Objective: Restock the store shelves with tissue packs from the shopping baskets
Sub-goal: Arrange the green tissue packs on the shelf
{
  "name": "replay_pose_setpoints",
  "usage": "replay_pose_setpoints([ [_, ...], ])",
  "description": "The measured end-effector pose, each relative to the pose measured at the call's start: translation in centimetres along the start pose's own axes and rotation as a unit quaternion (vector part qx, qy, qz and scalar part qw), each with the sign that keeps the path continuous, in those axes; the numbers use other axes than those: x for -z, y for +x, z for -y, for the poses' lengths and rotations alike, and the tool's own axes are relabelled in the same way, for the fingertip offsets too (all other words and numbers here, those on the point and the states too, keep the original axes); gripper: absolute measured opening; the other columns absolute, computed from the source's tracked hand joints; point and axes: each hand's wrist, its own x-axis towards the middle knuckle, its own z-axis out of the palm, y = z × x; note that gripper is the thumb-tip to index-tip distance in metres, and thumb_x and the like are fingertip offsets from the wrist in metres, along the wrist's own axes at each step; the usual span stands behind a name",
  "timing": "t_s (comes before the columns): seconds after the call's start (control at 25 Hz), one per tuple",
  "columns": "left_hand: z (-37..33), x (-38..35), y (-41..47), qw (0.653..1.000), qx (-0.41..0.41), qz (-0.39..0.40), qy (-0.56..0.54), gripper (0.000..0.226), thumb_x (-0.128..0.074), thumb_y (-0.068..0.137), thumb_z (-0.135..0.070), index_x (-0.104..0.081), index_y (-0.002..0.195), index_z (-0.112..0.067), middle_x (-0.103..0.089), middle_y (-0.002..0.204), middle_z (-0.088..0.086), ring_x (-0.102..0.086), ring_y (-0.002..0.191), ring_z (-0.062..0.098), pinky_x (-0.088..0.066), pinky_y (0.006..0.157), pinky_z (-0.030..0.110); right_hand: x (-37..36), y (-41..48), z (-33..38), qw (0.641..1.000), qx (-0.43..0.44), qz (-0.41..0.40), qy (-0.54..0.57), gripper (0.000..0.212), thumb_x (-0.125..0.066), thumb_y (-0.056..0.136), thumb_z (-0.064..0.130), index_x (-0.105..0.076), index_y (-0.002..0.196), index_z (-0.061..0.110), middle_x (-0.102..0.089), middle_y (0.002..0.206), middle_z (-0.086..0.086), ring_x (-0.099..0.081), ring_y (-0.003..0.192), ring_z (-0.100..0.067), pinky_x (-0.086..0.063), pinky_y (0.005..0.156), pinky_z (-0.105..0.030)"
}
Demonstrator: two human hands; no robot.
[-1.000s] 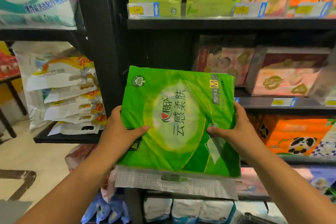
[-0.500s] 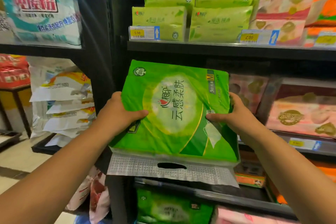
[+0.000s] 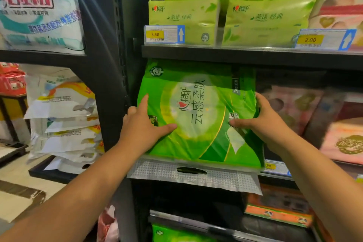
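Green tissue pack (image 3: 198,112) going onto the middle shelf (image 3: 279,178).

The left hand (image 3: 141,125) and right hand (image 3: 263,122) gripped the pack by its two side edges, each thumb pressed across the front and fingers curled round the edge. It stood upright at the shelf's front, just under the upper shelf (image 3: 235,57) and beside the pink packs (image 3: 294,104). It looked nearly placed but not yet released. No baskets showed, so what remained could not be judged.
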Motion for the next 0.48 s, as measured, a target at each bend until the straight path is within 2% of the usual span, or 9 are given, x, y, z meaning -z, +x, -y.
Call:
replay_pose_setpoints([
  [0.08,0.1,-0.2,0.8,1.000,-0.011,0.002,-0.017,0.113,-0.076,0.058,-0.066,-0.018,0.150,-0.037,-0.037,0.133,0.009,-0.035,0.127,0.030,-0.035,0.103,0.040,-0.4,1.2,0.1,1.000,-0.007,0.000,0.000,0.073,-0.093,0.049,0.024,-0.052,0.108,0.034,-0.068,0.109,0.001,-0.069,0.094,-0.019,-0.056,0.083,-0.042],
  [0.16,-0.1,-0.1,1.6,0.999,-0.026,-0.006,-0.020,0.107,-0.076,0.056,-0.068,-0.025,0.146,-0.040,-0.038,0.128,0.007,-0.035,0.126,0.028,-0.037,0.101,0.040,-0.6,1.9,0.3,1.000,-0.011,-0.013,0.024,0.065,-0.091,0.050,0.020,-0.052,0.100,0.029,-0.070,0.103,-0.001,-0.070,0.090,-0.018,-0.057,0.080,-0.040],
  [0.36,-1.5,0.6,2.0,0.999,-0.033,-0.010,0.020,0.104,-0.072,0.054,-0.072,-0.029,0.143,-0.040,-0.040,0.125,0.008,-0.036,0.125,0.030,-0.037,0.101,0.042,-0.4,2.0,0.8,0.999,-0.018,-0.017,0.048,0.063,-0.086,0.046,0.027,-0.051,0.099,0.027,-0.071,0.097,0.001,-0.070,0.085,-0.016,-0.056,0.073,-0.035],
  [0.48,-2.2,1.8,1.4,0.999,-0.025,-0.012,0.039,0.110,-0.063,0.042,-0.079,-0.033,0.141,-0.041,-0.043,0.125,0.011,-0.039,0.124,0.034,-0.037,0.103,0.044,0.2,1.6,0.4,0.997,-0.015,0.018,0.070,0.069,-0.085,0.046,0.027,-0.054,0.108,0.025,-0.073,0.096,0.003,-0.072,0.086,-0.015,-0.056,0.075,-0.035],
])
